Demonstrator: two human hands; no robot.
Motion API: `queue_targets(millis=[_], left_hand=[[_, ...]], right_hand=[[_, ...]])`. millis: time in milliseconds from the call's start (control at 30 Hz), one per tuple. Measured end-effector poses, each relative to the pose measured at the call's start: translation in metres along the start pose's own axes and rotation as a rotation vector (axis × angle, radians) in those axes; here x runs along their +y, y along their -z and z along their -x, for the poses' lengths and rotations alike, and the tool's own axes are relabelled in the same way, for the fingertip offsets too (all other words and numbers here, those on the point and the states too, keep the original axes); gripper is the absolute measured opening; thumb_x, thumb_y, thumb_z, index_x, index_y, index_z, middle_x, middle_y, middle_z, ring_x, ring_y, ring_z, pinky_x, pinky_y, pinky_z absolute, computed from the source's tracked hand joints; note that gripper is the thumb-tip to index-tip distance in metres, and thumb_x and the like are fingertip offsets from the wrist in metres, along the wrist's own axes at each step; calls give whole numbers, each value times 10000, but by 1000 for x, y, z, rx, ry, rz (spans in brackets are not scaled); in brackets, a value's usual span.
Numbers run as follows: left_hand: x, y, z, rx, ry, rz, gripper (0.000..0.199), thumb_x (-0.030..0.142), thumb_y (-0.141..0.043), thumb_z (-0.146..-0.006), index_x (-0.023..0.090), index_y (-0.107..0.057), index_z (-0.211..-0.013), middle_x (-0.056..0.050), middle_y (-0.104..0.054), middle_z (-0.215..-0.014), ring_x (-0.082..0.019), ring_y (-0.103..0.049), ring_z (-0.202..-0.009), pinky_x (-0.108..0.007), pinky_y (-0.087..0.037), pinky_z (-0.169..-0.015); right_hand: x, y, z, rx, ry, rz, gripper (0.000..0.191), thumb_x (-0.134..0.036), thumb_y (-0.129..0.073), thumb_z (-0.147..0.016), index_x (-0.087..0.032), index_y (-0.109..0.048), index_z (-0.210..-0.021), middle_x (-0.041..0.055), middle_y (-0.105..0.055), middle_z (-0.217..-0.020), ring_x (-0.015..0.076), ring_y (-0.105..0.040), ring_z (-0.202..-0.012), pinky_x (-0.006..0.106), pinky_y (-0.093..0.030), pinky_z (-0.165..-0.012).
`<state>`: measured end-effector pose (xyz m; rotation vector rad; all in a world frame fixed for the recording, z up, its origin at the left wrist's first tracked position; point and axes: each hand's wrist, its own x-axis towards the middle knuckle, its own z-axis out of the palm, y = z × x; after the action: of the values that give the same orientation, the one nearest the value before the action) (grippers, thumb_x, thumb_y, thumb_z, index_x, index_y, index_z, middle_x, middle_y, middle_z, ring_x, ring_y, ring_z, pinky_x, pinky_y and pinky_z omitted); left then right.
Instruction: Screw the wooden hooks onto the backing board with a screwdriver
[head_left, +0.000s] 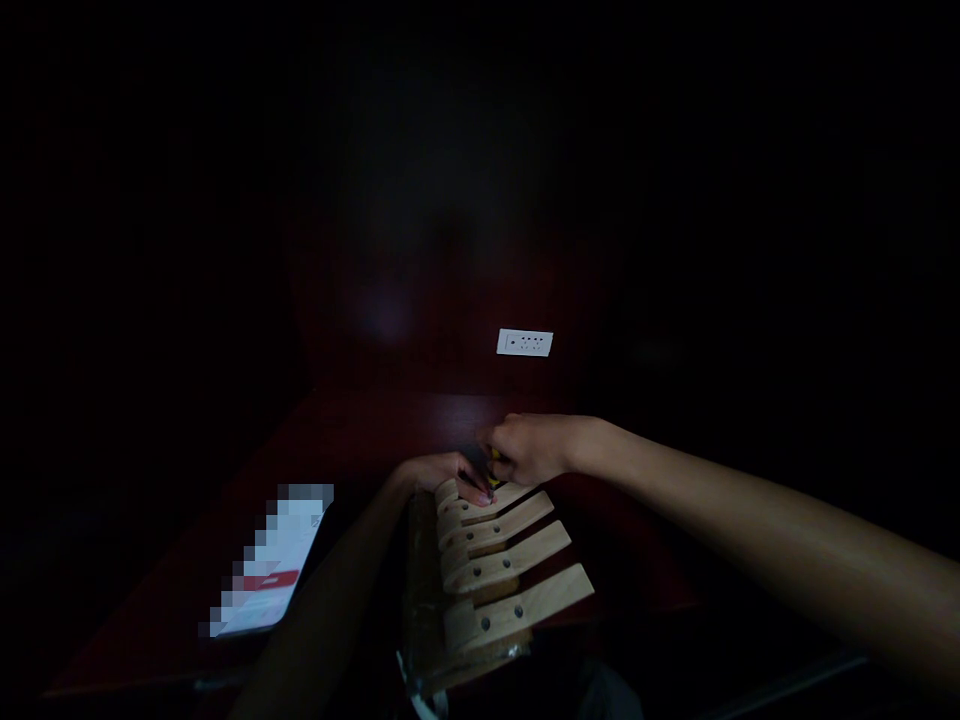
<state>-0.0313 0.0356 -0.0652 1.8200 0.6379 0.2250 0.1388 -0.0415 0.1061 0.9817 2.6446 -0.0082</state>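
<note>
A wooden rack-like piece point(427, 610) with several pale, curved wooden slats point(544, 592), each fixed by dark round screw heads, stands near the table's front edge. At its far end my left hand point(450, 475) rests with fingers bent down on the farthest slat. My right hand point(525, 448) is closed around a small tool with yellow on its handle point(495, 456). The tool's dark tip points down at the far slat, close beside my left fingertips. Most of the tool is hidden by my right fingers.
A lit phone or tablet screen point(277, 570), partly pixelated, lies at the left on the dark red table point(187, 590). A white socket plate point(525, 343) is on the dark wall ahead. White strap-like material point(420, 700) hangs at the rack's near end.
</note>
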Motion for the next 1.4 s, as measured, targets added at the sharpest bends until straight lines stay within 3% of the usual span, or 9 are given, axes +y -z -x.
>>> queue_targets(millis=[233, 333, 533, 800, 1000, 1233, 1400], left_hand=[[-1, 1, -1, -9, -10, -42, 359, 428, -714, -696, 197, -722, -971, -29, -699, -1003, -176, -619, -900, -231, -430, -805], [1, 0, 0, -4, -20, -54, 371, 428, -717, -693, 184, -721, -972, -40, -698, -1002, -188, -617, -911, -239, -435, -802], [3, 1, 1, -8, -35, -63, 377, 434, -713, -697, 180, -720, -975, -53, -686, -1038, -204, -603, -960, -245, -432, -805], [9, -1, 5, 9, 26, -29, 364, 423, -726, -677, 188, -725, -954, -32, -704, -973, -187, -621, -885, -244, -434, -785], [5, 0, 3, 16, 4, -81, 385, 451, -705, -693, 191, -720, -976, -30, -698, -1002, -190, -615, -920, -228, -433, -788], [9, -2, 4, 5, 11, -33, 369, 413, -720, -688, 185, -718, -978, -40, -698, -1007, -188, -620, -911, -238, -438, -794], [5, -1, 1, 9, -20, -21, 350, 406, -726, -682, 176, -726, -946, -43, -703, -976, -190, -618, -899, -242, -434, -795]], right_hand=[[2, -10, 4, 49, -40, -37, 318, -344, -437, -894, -112, -534, -1089, 114, -658, -829, 172, -594, -661, 250, -358, -519], [5, -9, 7, 20, -56, -67, 359, -370, -513, -849, -115, -527, -1100, 106, -654, -848, 166, -583, -656, 243, -361, -515], [5, -1, 4, -3, -8, -33, 232, -251, -545, -811, -139, -601, -1006, 88, -660, -861, 164, -588, -713, 244, -382, -572], [0, -2, 0, -24, -39, -27, 294, -338, -541, -816, -108, -611, -986, 107, -662, -833, 178, -594, -677, 251, -373, -529], [3, -2, 4, 17, 25, -89, 222, -219, -543, -797, -160, -570, -1010, 60, -649, -858, 140, -573, -683, 222, -369, -543], [-1, 2, 3, -45, -65, -30, 307, -329, -525, -834, -100, -607, -1021, 113, -661, -844, 177, -592, -696, 255, -378, -551], [3, 0, 3, 5, 13, -57, 281, -271, -590, -777, -153, -591, -1031, 67, -657, -855, 157, -582, -706, 236, -373, -557]])
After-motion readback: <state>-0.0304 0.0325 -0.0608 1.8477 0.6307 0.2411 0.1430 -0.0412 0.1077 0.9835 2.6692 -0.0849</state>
